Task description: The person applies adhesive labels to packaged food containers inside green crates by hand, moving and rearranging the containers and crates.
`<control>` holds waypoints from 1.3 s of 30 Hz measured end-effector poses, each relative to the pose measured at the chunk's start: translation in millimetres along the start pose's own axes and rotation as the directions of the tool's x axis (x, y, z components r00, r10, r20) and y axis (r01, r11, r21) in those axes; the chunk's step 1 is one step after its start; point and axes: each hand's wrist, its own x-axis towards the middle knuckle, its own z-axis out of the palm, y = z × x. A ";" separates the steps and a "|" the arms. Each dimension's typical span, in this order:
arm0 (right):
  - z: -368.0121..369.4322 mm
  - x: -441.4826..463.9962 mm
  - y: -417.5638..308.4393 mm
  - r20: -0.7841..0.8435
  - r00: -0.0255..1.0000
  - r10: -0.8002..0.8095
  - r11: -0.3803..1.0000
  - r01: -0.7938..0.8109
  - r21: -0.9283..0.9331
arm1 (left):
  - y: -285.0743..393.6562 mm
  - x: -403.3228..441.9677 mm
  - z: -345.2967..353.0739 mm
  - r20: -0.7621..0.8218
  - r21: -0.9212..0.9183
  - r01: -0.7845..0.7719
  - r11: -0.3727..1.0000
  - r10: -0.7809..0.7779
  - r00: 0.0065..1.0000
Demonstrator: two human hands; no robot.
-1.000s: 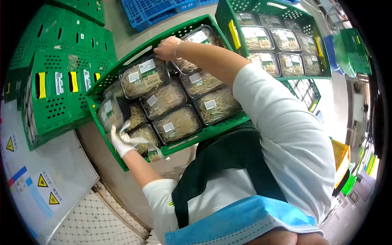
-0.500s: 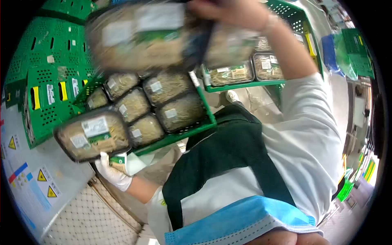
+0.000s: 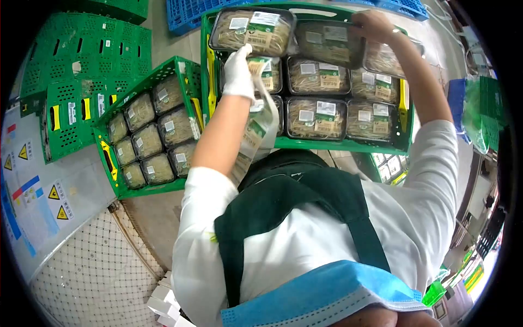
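Note:
My left hand, in a white glove, grips the lower edge of a labelled clear-lidded pack over the left end of a green crate. A strip of printed labels hangs from the same hand. My bare right hand is at the crate's far right, its fingers bent at the edge of a darker, blurred pack. Another tilted pack lies under my right wrist. Rows of labelled packs fill the layer below.
A second green crate with packs bearing single white labels stands at the left. Stacked green crates are behind it, beside a grey panel with warning signs. Blue pallets lie at the far side. A blue mask shows below.
Both hands have moved with packs from the left crate to the right crate. The view has turned right, and the packs are now over that crate's lower layer.

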 end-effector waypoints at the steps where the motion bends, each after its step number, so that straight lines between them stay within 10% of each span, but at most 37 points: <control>1: 10.4 10.5 9.5 0.067 0.995 0.073 0.997 -0.070 -0.041 | -9.0 27.2 4.9 -0.030 0.118 -0.029 0.993 0.033 0.999; 2: 23.0 21.1 18.6 0.134 0.980 0.149 0.987 -0.138 -0.086 | -18.8 49.9 5.9 -0.057 0.235 -0.052 0.971 0.067 0.996; 4: 72.3 19.1 41.0 -0.236 0.960 0.147 0.971 -0.186 -0.151 | -34.3 75.3 -2.3 -0.169 0.312 0.068 0.948 -0.015 0.986; 9: 138.7 -21.2 0.9 -0.044 0.936 0.348 0.929 -0.351 -0.120 | -26.4 70.0 -11.1 -0.161 0.517 0.237 0.823 -0.179 0.971; 13: 160.6 -22.8 -13.7 -0.086 0.878 0.472 0.881 -0.473 0.003 | -1.5 7.9 -65.4 0.276 0.553 -0.067 0.830 -0.106 0.955; 16: 112.8 -11.0 -91.7 -0.161 0.899 0.406 0.724 -0.210 0.657 | 48.7 -116.8 -91.4 0.306 0.601 -0.205 0.773 0.014 0.952; 18: 63.9 -16.2 -194.2 0.043 0.996 0.083 0.270 -0.064 0.961 | 45.0 -157.0 -126.8 0.150 0.261 -0.276 0.925 0.244 0.958; 20: 35.2 -28.5 -293.0 -0.083 0.944 -0.320 0.269 0.174 0.947 | 34.7 -174.7 -161.4 -0.023 0.382 -0.451 0.806 0.497 0.868; 21: 31.5 -32.5 -336.8 0.020 0.916 -0.401 0.155 0.047 0.987 | 32.0 -184.1 -174.2 -0.038 0.408 -0.503 0.762 0.565 0.825; 26: 42.8 -39.3 -494.7 0.018 0.861 -0.508 0.033 -0.002 0.999 | 29.8 -250.2 -278.4 -0.175 0.457 -0.658 0.599 0.785 0.594; 30: 33.9 -52.9 -627.1 -0.076 0.696 -0.714 0.021 0.130 0.991 | 40.1 -319.8 -397.0 -0.174 0.658 -0.498 0.565 0.758 0.629; 33: 42.1 -67.3 -726.1 -0.098 0.600 -0.794 -0.034 0.116 0.993 | 47.7 -392.1 -476.4 -0.421 0.306 -0.317 0.898 0.426 0.801; 38: 15.0 -81.6 -830.4 -0.234 0.442 -0.866 -0.081 0.337 0.938 | 74.1 -459.6 -564.4 -0.588 0.553 -0.104 0.827 0.476 0.654; 39: 15.1 -79.3 -839.2 -0.272 0.443 -0.854 -0.082 0.401 0.912 | 85.5 -467.2 -578.4 -0.491 0.765 0.047 0.643 0.533 0.689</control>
